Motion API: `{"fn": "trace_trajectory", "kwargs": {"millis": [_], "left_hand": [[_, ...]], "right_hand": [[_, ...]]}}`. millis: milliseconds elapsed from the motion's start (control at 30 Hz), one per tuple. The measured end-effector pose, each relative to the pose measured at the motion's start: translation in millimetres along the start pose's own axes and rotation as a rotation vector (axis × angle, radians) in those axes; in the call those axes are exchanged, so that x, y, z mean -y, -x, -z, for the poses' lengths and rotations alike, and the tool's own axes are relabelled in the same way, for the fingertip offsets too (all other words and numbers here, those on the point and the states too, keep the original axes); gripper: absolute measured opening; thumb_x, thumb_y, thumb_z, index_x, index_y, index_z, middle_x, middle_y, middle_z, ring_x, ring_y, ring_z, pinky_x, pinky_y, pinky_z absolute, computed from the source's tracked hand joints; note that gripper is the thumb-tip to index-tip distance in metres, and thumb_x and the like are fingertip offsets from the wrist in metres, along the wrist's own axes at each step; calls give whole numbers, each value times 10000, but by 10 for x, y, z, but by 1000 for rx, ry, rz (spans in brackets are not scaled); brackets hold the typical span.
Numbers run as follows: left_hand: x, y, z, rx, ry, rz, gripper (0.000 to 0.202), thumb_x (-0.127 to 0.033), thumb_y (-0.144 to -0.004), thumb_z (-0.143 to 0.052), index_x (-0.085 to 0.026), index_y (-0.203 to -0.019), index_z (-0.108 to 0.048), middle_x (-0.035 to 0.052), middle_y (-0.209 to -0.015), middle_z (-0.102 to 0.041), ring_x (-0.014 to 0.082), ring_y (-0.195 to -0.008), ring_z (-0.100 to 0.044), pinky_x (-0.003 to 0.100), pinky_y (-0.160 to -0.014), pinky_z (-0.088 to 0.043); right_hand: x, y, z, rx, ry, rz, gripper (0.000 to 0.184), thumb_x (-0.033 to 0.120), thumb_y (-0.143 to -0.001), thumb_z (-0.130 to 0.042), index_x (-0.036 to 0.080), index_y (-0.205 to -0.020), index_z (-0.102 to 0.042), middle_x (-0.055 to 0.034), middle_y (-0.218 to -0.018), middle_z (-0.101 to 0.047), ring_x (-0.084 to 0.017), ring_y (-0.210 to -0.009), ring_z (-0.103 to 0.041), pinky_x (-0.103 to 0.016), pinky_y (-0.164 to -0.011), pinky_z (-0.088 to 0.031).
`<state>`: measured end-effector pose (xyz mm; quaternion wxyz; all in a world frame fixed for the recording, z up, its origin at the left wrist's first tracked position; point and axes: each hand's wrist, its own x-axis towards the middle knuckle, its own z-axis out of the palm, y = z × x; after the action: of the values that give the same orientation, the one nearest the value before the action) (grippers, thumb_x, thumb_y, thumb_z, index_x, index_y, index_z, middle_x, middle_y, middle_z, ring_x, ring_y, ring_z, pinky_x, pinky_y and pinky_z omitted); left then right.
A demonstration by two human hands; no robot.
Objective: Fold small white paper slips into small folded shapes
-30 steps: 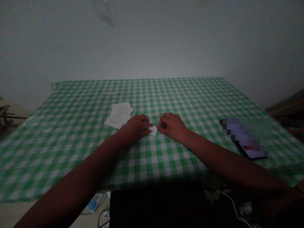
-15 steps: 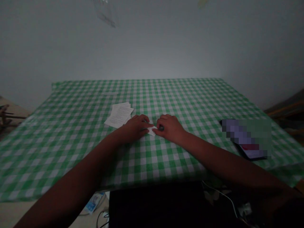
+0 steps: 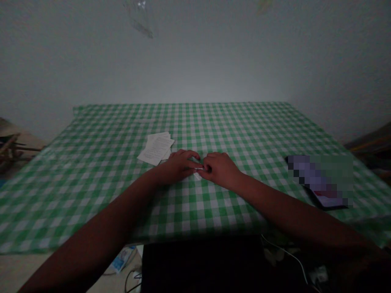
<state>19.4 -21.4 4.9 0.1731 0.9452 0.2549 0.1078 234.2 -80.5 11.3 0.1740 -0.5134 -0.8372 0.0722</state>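
Between my two hands is a small folded piece of white paper (image 3: 198, 175), largely covered by fingers. My left hand (image 3: 180, 166) pinches its left side with thumb and forefinger. The fingers of my right hand (image 3: 220, 167) are curled, with the thumb and forefinger gripping the paper's right side. Both hands rest low over the checked tablecloth, close together. Just beyond my left hand lie several printed sheets of paper (image 3: 156, 149), loosely fanned on the cloth.
A green and white checked tablecloth (image 3: 195, 207) covers the table. On the right lies a phone-like device (image 3: 331, 200), its screen blurred out. A pale wall (image 3: 214, 61) stands behind the table. Below the front edge hangs a white cable (image 3: 290, 254).
My fingers have closed in further over the small paper, so less of it shows. The hands are nearer each other. The whole view has shifted slightly.
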Motion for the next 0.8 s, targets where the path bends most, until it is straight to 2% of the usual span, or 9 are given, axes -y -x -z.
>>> {"fn": "trace_trajectory", "kwargs": {"millis": [167, 467, 800], "left_hand": [[78, 6, -18, 15, 4, -48, 348, -286, -958, -576, -413, -1279, -620, 22, -1367, -522, 252, -1245, -469, 495, -1069, -367], [-6, 22, 65, 54, 25, -3, 325, -279, -955, -561, -381, -1253, -641, 27, -1392, -518, 271, -1277, -453, 519, -1092, -354], [90, 4, -6, 10, 29, -45, 359, -250, -927, -587, -374, -1262, -631, 27, -1372, -523, 246, -1249, -477, 497, -1081, -364]], "right_hand": [[-13, -47, -21, -30, 25, -52, 260, 377, -847, -688, 188, -694, -596, 0, -739, -616, -157, -740, -543, -306, -654, -281], [22, 57, 1, 66, -62, 49, 267, 388, -830, -708, 193, -708, -571, 7, -756, -614, -145, -740, -536, -297, -670, -316], [-42, -69, -49, -28, 13, -52, 286, 377, -840, -687, 189, -669, -555, 0, -711, -582, -138, -675, -505, -292, -613, -266]]}}
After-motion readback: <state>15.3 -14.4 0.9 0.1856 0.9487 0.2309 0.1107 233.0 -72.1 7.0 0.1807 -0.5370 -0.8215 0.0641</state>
